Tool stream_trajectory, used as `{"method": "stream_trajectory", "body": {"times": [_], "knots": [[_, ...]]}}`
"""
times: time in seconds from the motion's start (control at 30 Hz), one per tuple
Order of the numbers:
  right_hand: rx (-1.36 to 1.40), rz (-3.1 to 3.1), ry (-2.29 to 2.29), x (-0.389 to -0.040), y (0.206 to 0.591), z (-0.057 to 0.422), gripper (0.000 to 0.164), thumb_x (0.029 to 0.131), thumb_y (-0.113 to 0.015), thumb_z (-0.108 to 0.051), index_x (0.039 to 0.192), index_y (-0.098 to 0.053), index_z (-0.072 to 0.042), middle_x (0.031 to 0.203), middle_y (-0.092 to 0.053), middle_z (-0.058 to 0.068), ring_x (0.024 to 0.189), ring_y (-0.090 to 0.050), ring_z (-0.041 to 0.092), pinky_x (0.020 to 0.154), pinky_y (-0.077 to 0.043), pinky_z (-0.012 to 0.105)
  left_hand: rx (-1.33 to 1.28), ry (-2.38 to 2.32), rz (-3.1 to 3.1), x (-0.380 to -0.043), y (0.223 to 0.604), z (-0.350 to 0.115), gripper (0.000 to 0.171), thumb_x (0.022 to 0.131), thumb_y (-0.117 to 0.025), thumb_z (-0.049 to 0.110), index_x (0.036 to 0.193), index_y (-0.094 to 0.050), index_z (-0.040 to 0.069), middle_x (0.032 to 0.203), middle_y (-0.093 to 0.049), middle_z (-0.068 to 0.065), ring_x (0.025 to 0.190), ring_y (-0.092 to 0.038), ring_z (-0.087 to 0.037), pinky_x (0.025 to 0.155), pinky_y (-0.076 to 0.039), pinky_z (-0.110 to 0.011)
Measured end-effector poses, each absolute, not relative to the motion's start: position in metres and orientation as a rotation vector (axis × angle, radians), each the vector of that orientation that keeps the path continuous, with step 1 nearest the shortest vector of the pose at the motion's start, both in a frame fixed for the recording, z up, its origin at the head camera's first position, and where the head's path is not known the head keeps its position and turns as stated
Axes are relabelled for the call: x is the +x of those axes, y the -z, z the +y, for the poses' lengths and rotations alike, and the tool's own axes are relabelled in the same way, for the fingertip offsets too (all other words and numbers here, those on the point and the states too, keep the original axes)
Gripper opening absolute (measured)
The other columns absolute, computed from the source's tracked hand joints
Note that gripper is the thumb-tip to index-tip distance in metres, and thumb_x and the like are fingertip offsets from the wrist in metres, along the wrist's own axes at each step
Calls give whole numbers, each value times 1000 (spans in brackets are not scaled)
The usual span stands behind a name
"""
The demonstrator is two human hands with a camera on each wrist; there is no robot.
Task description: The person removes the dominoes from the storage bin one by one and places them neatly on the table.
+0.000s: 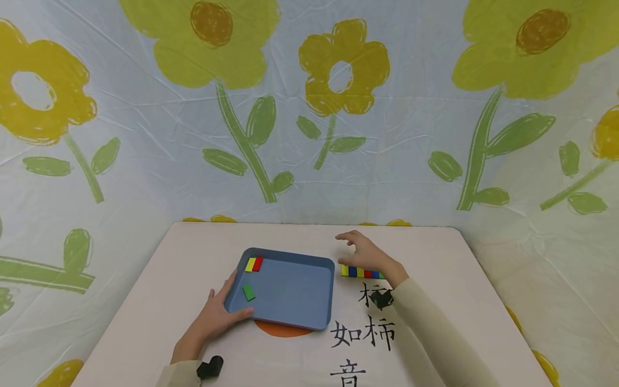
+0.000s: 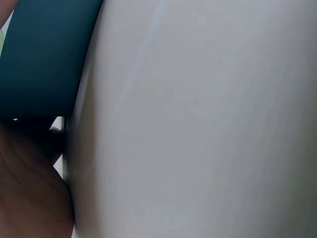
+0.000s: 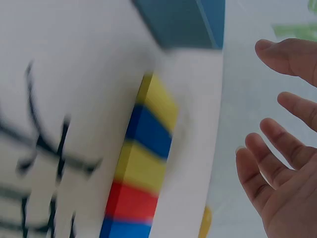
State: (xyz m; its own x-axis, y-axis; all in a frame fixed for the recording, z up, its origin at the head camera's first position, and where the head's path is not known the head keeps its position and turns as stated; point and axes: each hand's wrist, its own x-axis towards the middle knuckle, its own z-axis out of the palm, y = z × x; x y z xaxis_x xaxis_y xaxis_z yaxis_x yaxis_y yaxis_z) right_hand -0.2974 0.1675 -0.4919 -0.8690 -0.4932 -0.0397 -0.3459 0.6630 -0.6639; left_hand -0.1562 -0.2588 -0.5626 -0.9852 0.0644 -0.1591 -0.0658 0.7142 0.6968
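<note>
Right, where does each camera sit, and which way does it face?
Head: on the head, facing forward and down at the tray; left grip, right grip and sleeves show.
Left wrist: worn there, facing tabletop and tray; left grip partly shows.
Right wrist: worn there, facing the block row; right grip's fingers show.
Head and right wrist share: block row, tray.

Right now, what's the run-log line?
left hand: holds blue tray; in tray: yellow block, red block, green block; right hand: empty, near multicolored block row

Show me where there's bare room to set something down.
Free: right half of the tray, bordered left by three blocks; tabletop left of the left hand. Crowded: the row of blocks by the right hand.
</note>
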Motion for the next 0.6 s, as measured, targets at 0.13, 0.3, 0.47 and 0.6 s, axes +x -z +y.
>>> {"method": "stream_trajectory", "body": {"times": [0.13, 0.3, 0.47, 0.6], "knots": [[-758, 2628, 967, -297, 488, 141, 67, 89, -80, -24, 149, -53, -11, 153, -45, 17, 132, -54, 42, 102, -53, 55, -12, -1132, 2749, -154, 563, -258, 114, 83, -77, 61, 167, -6, 33, 169, -21, -23, 153, -8, -60, 121, -6, -75], [-849, 2599, 943, -295, 485, 114, 65, 90, -80, -24, 149, -54, -13, 153, -45, 16, 131, -55, 41, 101, -53, 53, -17, -1107, 2755, -154, 561, -257, 115, 82, -77, 63, 167, -6, 31, 169, -21, -23, 152, -5, -62, 118, -11, -78], [-952, 2577, 941, -293, 482, 93, 65, 89, -80, -21, 147, -54, -9, 149, -48, 18, 128, -57, 41, 102, -53, 54, 8, -1110, 2768, -157, 559, -256, 118, 81, -78, 63, 168, -8, 26, 170, -22, -21, 153, -12, -58, 121, -16, -74], [-1022, 2556, 929, -291, 484, 75, 65, 89, -79, -20, 147, -54, -7, 147, -49, 19, 126, -58, 41, 103, -53, 54, 31, -1206, 2801, -155, 560, -255, 119, 78, -84, 58, 167, -14, 21, 170, -26, -16, 154, -24, -47, 121, -27, -69]]}}
